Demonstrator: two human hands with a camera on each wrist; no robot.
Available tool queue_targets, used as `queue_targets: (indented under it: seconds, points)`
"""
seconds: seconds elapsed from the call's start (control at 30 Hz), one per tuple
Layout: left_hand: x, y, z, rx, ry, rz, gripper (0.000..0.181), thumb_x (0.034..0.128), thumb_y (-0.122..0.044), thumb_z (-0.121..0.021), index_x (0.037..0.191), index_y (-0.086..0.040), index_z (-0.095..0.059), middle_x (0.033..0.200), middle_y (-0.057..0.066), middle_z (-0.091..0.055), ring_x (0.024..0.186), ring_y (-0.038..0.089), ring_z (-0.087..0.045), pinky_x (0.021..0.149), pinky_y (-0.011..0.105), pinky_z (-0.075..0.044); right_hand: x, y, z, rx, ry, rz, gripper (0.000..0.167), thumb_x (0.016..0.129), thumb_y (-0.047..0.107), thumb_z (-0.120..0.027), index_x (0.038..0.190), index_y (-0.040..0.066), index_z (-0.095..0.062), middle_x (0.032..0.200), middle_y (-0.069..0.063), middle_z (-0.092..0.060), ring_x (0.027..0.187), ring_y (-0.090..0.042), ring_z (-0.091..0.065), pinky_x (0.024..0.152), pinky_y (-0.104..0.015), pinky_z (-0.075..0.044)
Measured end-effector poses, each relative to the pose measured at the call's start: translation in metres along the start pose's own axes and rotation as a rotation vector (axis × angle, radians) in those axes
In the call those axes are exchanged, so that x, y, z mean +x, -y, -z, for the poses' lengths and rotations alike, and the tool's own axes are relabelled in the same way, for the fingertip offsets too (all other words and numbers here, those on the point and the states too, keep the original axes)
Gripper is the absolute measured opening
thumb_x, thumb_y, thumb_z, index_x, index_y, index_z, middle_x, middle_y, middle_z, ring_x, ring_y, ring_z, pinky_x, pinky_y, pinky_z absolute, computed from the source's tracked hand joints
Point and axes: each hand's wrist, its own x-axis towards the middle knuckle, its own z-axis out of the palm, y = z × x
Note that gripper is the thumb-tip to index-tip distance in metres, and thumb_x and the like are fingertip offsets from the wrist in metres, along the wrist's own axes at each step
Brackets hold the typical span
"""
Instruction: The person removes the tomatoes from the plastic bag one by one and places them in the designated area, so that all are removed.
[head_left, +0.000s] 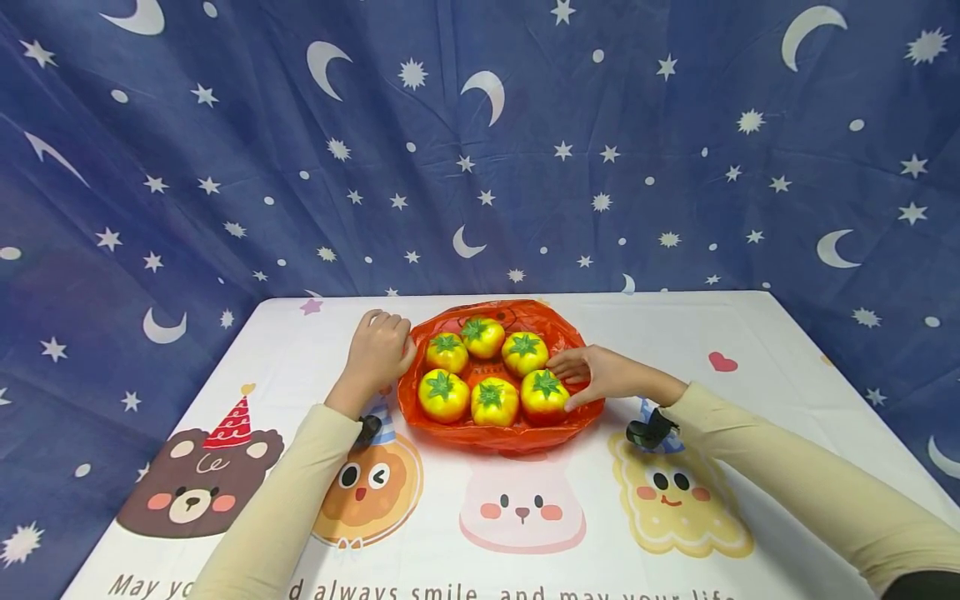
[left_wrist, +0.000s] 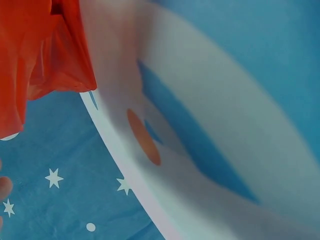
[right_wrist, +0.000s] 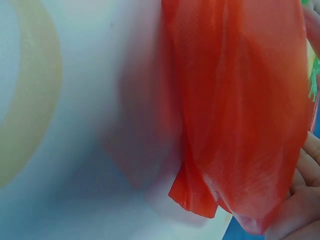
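Observation:
In the head view a crinkled red plastic bag (head_left: 480, 440) lies spread open, with several yellow-and-red tomatoes (head_left: 495, 403) in two rows, green stem stars upward. My right hand (head_left: 603, 372) reaches over the bag's right rim. Its fingers and thumb curve round the front-right tomato (head_left: 542, 393); the contact of the fingertips is partly hidden. The right wrist view shows the bag's side (right_wrist: 240, 110) hiding most of that tomato. My left hand (head_left: 378, 348) is loosely curled beside the bag's left rim, with nothing visible in it. Only fingertips (left_wrist: 4, 187) of it show in the left wrist view.
A white tablecloth (head_left: 255, 475) with cartoon figures covers the table. Behind the table's far edge hangs a dark blue curtain (head_left: 525, 208) with moons and stars. Black wrist cameras (head_left: 651, 430) are strapped under both wrists.

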Motion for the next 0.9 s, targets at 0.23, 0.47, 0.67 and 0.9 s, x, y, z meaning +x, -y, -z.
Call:
queue_targets:
  seconds: [0.23,0.47,0.67,0.9]
  points:
    - [-0.0011,-0.0001,-0.0022,0.022,-0.086,-0.019,0.012,0.0779,-0.014,-0.059,0.078,-0.002,-0.059,0.072,0.013,-0.063,0.076,0.03,-0.061,0.089,0.044,-0.048,0.0015,0.0017,-0.0033,-0.079,-0.003,-0.021,0.069,0.074,0.023,-0.078,0.128,-0.008,-0.049,0.126,-0.024,-0.057,0.119,-0.037,-0.055,0.098,-0.044,-0.046]
    - [-0.0009,-0.0009,-0.0011,0.038,-0.114,-0.009,0.015,0.0789,-0.015,-0.06,0.085,-0.002,-0.06,0.077,0.014,-0.063,0.077,0.031,-0.059,0.078,0.042,-0.049,0.0023,0.003,-0.003,-0.095,-0.009,-0.027,0.066,0.074,0.025,-0.078,0.127,-0.005,-0.052,0.125,-0.022,-0.059,0.118,-0.036,-0.057,0.097,-0.043,-0.047]
    - [-0.001,-0.0015,-0.0009,0.041,-0.102,0.0,0.015,0.0796,-0.016,-0.059,0.086,-0.002,-0.06,0.078,0.013,-0.064,0.078,0.03,-0.059,0.078,0.042,-0.049,0.0015,0.0035,-0.0046,-0.07,-0.023,-0.027,0.066,0.073,0.024,-0.079,0.127,-0.004,-0.052,0.125,-0.021,-0.059,0.117,-0.035,-0.057,0.096,-0.042,-0.048]
    - [-0.0012,-0.0005,-0.0018,0.032,-0.11,-0.006,0.013,0.0793,-0.014,-0.059,0.083,-0.002,-0.059,0.077,0.014,-0.064,0.077,0.031,-0.059,0.078,0.043,-0.048,-0.0012,0.004,-0.0053,-0.041,-0.054,0.009,0.067,0.073,0.021,-0.079,0.129,-0.002,-0.05,0.13,-0.022,-0.054,0.119,-0.038,-0.055,0.096,-0.042,-0.048]
